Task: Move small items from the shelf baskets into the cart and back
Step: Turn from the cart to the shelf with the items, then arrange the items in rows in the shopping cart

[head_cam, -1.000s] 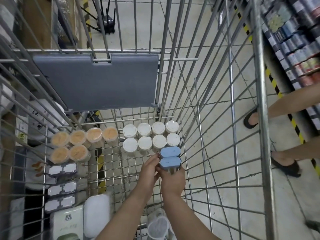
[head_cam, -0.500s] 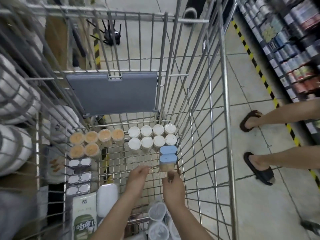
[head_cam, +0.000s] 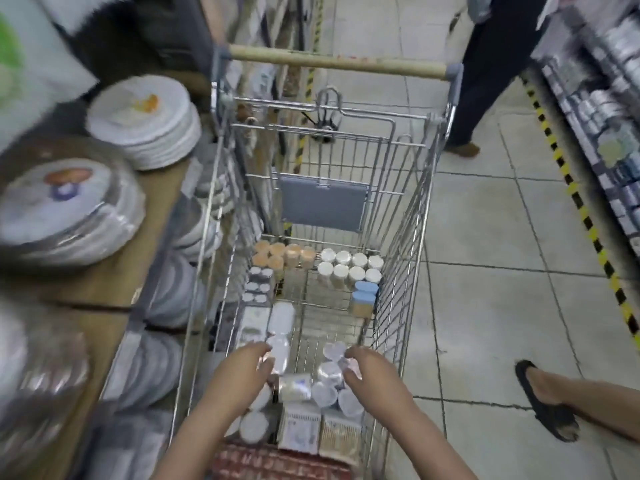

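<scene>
The wire cart (head_cam: 403, 237) stands in front of me with small items on its floor. Orange-lidded jars (head_cam: 284, 256) and white-lidded jars (head_cam: 349, 266) stand in rows at the far end. Two blue-lidded containers (head_cam: 363, 296) stand by the right wall. White oval boxes (head_cam: 282, 318) and clear heart-shaped tubs (head_cam: 334, 349) lie nearer. My left hand (head_cam: 247, 367) and my right hand (head_cam: 369, 368) hover over the near end, fingers loosely curled, holding nothing. The left fingertips are close to an oval box, the right ones close to a clear tub.
Stacks of plates (head_cam: 149, 123) sit on a wooden shelf (head_cam: 114, 278) left of the cart. A goods shelf (head_cam: 602, 109) lines the right, behind yellow-black floor tape (head_cam: 585, 216). A sandalled foot (head_cam: 547, 400) is at the right. Dark-trousered legs (head_cam: 485, 81) stand beyond the cart handle (head_cam: 336, 62).
Both hands let go of the blue-lidded container by the right wall and drew back to the near end of the cart. My view rose and pulled back.
</scene>
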Demonstrator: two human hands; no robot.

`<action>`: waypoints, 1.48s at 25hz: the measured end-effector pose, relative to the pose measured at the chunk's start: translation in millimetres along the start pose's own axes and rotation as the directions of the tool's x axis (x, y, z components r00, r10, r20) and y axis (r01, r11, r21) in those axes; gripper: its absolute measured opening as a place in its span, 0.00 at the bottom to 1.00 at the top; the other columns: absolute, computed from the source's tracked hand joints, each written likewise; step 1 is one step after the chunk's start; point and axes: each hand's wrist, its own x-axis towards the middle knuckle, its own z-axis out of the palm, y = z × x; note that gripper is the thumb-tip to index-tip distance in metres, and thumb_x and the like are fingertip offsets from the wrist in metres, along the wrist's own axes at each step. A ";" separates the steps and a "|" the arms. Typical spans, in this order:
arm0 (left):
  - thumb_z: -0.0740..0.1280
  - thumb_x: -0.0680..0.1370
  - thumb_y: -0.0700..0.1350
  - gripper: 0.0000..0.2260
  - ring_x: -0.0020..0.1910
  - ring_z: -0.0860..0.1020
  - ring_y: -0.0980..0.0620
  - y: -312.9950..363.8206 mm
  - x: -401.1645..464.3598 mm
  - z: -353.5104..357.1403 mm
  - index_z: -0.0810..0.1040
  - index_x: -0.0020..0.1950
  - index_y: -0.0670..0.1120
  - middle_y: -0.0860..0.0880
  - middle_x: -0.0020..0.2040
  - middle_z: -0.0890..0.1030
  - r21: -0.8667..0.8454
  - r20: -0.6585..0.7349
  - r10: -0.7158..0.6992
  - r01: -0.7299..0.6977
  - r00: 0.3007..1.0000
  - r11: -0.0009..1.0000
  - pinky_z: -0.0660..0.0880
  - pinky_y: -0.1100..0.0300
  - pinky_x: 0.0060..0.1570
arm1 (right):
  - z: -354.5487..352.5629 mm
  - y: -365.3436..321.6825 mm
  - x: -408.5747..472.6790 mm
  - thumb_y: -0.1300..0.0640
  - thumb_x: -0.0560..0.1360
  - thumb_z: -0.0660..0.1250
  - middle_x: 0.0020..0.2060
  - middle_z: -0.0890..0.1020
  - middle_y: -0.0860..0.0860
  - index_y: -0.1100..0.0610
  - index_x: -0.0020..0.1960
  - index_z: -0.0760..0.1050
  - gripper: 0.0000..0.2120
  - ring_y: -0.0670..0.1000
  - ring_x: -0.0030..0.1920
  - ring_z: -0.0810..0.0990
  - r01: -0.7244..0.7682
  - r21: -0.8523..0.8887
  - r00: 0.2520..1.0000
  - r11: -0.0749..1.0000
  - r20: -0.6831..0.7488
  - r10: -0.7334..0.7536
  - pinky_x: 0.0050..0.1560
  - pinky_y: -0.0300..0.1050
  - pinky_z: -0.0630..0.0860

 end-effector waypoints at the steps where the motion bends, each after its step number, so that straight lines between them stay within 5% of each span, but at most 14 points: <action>1: 0.61 0.80 0.47 0.15 0.61 0.75 0.51 3.0 -24.7 0.7 0.73 0.67 0.47 0.49 0.63 0.77 -0.054 -0.049 -0.010 0.007 0.999 0.999 0.70 0.62 0.56 | -5.0 2.1 -14.9 0.52 0.78 0.60 0.61 0.77 0.49 0.51 0.66 0.71 0.16 0.50 0.59 0.76 0.028 -0.006 1.000 1.000 0.010 -0.028 0.56 0.43 0.71; 6: 0.63 0.80 0.46 0.12 0.57 0.76 0.53 20.2 -154.9 27.8 0.76 0.63 0.46 0.52 0.57 0.78 -0.240 -0.239 -0.078 0.019 0.968 0.971 0.68 0.64 0.49 | -24.9 10.9 -94.5 0.52 0.78 0.62 0.61 0.78 0.52 0.54 0.64 0.72 0.16 0.53 0.60 0.76 0.228 -0.106 0.970 0.968 0.106 -0.217 0.57 0.44 0.72; 10: 0.62 0.80 0.48 0.12 0.56 0.77 0.56 24.8 -262.7 57.3 0.75 0.63 0.51 0.54 0.59 0.78 -0.401 -0.372 -0.199 0.037 0.907 0.916 0.73 0.60 0.56 | -26.6 8.6 -155.1 0.53 0.78 0.61 0.59 0.78 0.50 0.53 0.63 0.73 0.15 0.51 0.60 0.76 0.403 -0.146 0.903 0.903 0.226 -0.366 0.57 0.42 0.71; 13: 0.63 0.79 0.50 0.10 0.55 0.75 0.60 18.2 -350.0 89.8 0.75 0.60 0.57 0.58 0.58 0.77 -0.518 -0.485 -0.374 0.085 0.790 0.851 0.72 0.64 0.54 | -20.1 -7.8 -195.2 0.53 0.79 0.61 0.61 0.77 0.48 0.53 0.64 0.73 0.14 0.49 0.62 0.74 0.517 -0.138 0.830 0.845 0.324 -0.455 0.60 0.43 0.70; 16: 0.63 0.80 0.47 0.10 0.54 0.74 0.61 10.3 -431.9 124.5 0.75 0.61 0.53 0.57 0.57 0.76 -0.599 -0.547 -0.546 0.159 0.635 0.785 0.68 0.76 0.46 | -5.1 -33.1 -234.3 0.53 0.79 0.61 0.62 0.76 0.46 0.51 0.65 0.73 0.14 0.46 0.62 0.74 0.653 -0.154 0.729 0.742 0.395 -0.559 0.57 0.38 0.67; 20: 0.64 0.79 0.46 0.12 0.56 0.77 0.57 -5.3 -529.8 176.1 0.77 0.62 0.49 0.54 0.59 0.79 -0.711 -0.540 -0.721 0.224 0.434 0.667 0.71 0.65 0.55 | 38.7 -75.4 -300.7 0.51 0.79 0.62 0.61 0.77 0.47 0.51 0.65 0.72 0.15 0.46 0.58 0.76 0.821 -0.144 0.535 0.552 0.531 -0.657 0.52 0.36 0.69; 23: 0.63 0.78 0.50 0.09 0.54 0.79 0.55 -9.0 -613.7 223.4 0.75 0.58 0.58 0.54 0.56 0.81 -0.810 -0.486 -0.835 0.224 0.260 0.541 0.74 0.60 0.54 | 89.8 -107.5 -372.4 0.51 0.79 0.62 0.62 0.76 0.46 0.51 0.67 0.71 0.17 0.45 0.61 0.75 0.927 -0.062 0.319 0.369 0.648 -0.692 0.54 0.34 0.69; 29: 0.62 0.80 0.48 0.11 0.54 0.75 0.62 -8.5 -793.4 322.2 0.74 0.62 0.53 0.59 0.54 0.78 -0.936 -0.309 -0.949 0.197 -0.062 0.292 0.69 0.71 0.45 | 195.8 -142.5 -558.8 0.50 0.78 0.63 0.60 0.77 0.43 0.48 0.64 0.73 0.15 0.44 0.59 0.75 0.973 0.210 -0.095 0.093 0.735 -0.671 0.57 0.35 0.69; 33: 0.61 0.80 0.50 0.13 0.57 0.75 0.61 -11.6 -872.5 367.3 0.74 0.64 0.54 0.60 0.55 0.78 -0.969 -0.219 -0.959 0.157 -0.180 0.192 0.71 0.64 0.51 | 241.9 -145.0 -650.6 0.50 0.79 0.62 0.60 0.76 0.42 0.48 0.64 0.73 0.15 0.42 0.60 0.73 0.950 0.312 -0.236 0.014 0.747 -0.621 0.57 0.34 0.67; 37: 0.61 0.80 0.51 0.14 0.58 0.75 0.60 -28.4 -911.2 383.9 0.74 0.65 0.52 0.61 0.56 0.77 -0.971 -0.218 -0.942 0.149 -0.254 0.185 0.70 0.66 0.51 | 269.2 -153.3 -702.1 0.49 0.79 0.61 0.59 0.74 0.38 0.46 0.64 0.72 0.14 0.40 0.61 0.71 0.947 0.319 -0.283 -0.039 0.771 -0.571 0.58 0.35 0.67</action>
